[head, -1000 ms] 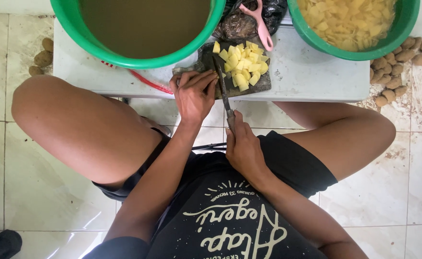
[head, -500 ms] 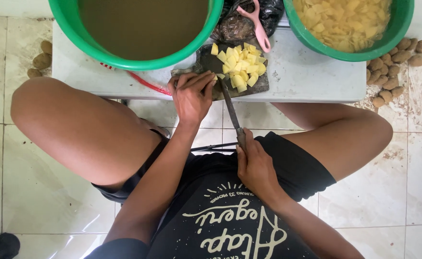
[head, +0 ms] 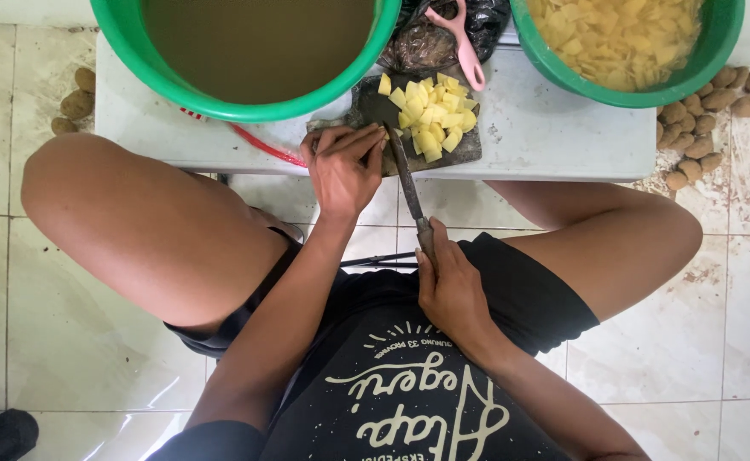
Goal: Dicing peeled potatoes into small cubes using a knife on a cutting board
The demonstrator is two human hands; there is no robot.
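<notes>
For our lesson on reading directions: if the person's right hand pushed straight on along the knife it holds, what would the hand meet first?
Probably the near edge of the dark cutting board: the right hand points along the knife toward it, though depth is unclear.

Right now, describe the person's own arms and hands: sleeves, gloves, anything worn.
Both arms are bare along all that shows, with no sleeves in sight. The left hand and right hand wear no gloves, and no rings, watch or bands show. Nails look short and unpainted.
</notes>
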